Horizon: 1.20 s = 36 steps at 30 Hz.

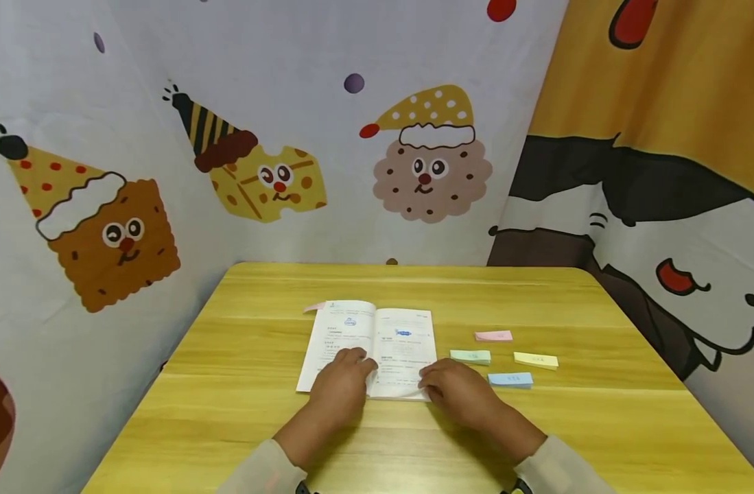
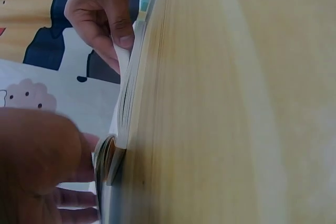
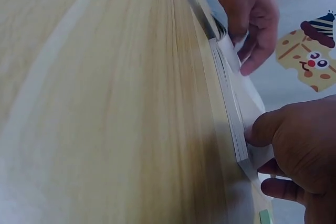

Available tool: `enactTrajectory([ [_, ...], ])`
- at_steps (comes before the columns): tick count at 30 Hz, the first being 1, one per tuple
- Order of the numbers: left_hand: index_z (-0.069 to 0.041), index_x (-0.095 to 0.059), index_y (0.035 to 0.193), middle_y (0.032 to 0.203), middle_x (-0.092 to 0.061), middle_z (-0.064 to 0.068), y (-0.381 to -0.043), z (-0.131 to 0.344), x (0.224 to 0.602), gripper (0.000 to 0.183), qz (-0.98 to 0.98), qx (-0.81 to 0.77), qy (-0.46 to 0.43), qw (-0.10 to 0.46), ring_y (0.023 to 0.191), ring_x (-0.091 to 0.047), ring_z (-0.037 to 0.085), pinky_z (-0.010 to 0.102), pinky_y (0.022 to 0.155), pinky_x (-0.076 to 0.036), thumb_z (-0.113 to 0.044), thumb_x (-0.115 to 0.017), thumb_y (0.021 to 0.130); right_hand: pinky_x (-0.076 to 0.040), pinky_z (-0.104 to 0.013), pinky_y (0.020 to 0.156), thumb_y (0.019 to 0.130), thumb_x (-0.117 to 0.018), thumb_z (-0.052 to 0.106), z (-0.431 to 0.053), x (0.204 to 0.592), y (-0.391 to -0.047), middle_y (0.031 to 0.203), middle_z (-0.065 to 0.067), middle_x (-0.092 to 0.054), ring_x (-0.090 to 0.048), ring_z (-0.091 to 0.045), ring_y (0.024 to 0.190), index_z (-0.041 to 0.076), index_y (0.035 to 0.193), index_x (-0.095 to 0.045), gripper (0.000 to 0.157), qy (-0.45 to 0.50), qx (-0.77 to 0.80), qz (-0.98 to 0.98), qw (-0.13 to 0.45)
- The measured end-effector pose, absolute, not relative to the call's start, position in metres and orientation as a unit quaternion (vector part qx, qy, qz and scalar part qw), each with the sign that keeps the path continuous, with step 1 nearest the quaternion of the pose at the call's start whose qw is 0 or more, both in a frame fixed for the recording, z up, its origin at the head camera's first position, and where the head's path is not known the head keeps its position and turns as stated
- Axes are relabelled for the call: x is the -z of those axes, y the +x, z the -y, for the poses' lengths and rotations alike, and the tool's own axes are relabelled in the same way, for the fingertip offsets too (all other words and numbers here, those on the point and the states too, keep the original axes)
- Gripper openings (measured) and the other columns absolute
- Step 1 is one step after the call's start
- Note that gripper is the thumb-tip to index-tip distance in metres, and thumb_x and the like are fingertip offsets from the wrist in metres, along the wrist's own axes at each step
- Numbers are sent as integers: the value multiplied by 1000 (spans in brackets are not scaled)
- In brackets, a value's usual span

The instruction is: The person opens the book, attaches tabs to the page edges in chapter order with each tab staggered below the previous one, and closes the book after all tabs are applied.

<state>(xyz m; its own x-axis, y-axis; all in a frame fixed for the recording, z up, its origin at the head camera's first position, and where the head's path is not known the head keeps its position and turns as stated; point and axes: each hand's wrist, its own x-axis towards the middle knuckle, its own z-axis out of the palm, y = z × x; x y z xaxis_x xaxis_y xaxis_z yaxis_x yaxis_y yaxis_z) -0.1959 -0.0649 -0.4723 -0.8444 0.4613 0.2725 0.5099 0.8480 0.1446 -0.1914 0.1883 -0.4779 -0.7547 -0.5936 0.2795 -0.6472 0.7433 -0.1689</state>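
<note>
A paperback book (image 1: pixel 396 350) lies spread on the wooden table, printed text and small blue pictures on both pages. My left hand (image 1: pixel 342 384) rests on the lower part of the left page, its fingertips near the spine. At the lower right corner, my right hand (image 1: pixel 460 391) pinches a page (image 2: pixel 122 59) between thumb and fingers. That page lifts a little off the stack below it, as the left wrist view shows. A pink sticky tab (image 1: pixel 313 307) pokes out from the book's upper left edge.
Right of the book lie several sticky-note strips: pink (image 1: pixel 493 336), green (image 1: pixel 470 357), yellow (image 1: pixel 536 360) and blue (image 1: pixel 510 380). The green and blue strips are close to my right hand. A cartoon-printed cloth (image 1: pixel 290 68) hangs behind the table (image 1: pixel 228 425).
</note>
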Motion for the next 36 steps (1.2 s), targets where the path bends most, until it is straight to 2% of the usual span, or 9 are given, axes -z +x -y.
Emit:
enactTrajectory([
  [3,-23,-66,114,121,-53,7,-195,63,474,26,957,98,-256,94,109,-49,26,41,78,-49,-32,-61,90,-48,-33,85,80,-70,11,-186,478,-192,102,6,-66,-59,-13,98,17,89,-72,11,321,-119,934,105],
  [7,-26,-65,117,125,-49,12,-195,61,476,46,960,86,-257,71,110,-47,30,46,77,-48,-58,-59,83,-49,-31,81,78,-70,10,-183,476,-191,96,10,-65,-58,-10,95,20,87,-71,13,304,-120,937,121],
  [16,-28,-66,112,120,-49,12,-196,58,478,46,961,84,-251,83,104,-48,29,45,74,-47,-59,-63,80,-50,-30,73,75,-78,13,-178,469,-190,108,6,-56,-50,-15,105,21,89,-71,18,294,-167,906,255],
  [19,-27,-66,111,119,-51,11,-196,59,477,39,962,80,-246,87,104,-49,29,43,75,-47,-55,-60,84,-49,-28,62,75,-78,15,-175,469,-188,107,0,-51,-51,-16,93,17,95,-64,24,260,-192,903,282],
  [23,-20,-62,118,118,-53,8,-196,60,476,39,964,81,-235,91,106,-50,29,42,77,-48,-45,-57,89,-48,-27,61,75,-79,23,-176,473,-185,102,0,-51,-52,-13,83,16,99,-54,35,210,-223,922,238],
  [27,-7,-51,131,116,-56,8,-198,60,477,52,968,120,-202,89,107,-53,27,42,78,-48,-38,-52,91,-48,-32,81,76,-78,35,-180,481,-186,106,4,-59,-55,-12,99,18,103,-63,36,232,-189,945,130],
  [29,-4,-44,135,111,-59,10,-199,59,476,56,968,156,-176,92,101,-57,26,42,71,-50,-40,-50,92,-46,-33,87,75,-77,36,-182,485,-187,106,5,-62,-55,-12,103,17,104,-66,36,257,-164,947,102],
  [33,-4,-34,140,98,-62,15,-201,59,473,61,963,216,-115,114,86,-62,26,39,57,-49,-41,-49,94,-45,-35,89,76,-77,34,-185,486,-188,104,5,-63,-56,-15,103,15,100,-69,31,293,-147,939,106],
  [36,-3,-24,144,104,-59,19,-202,61,474,69,957,225,-91,161,91,-61,29,38,61,-50,-30,-57,90,-45,-35,89,79,-75,33,-186,484,-187,105,5,-64,-56,-15,103,15,98,-71,27,296,-151,937,105],
])
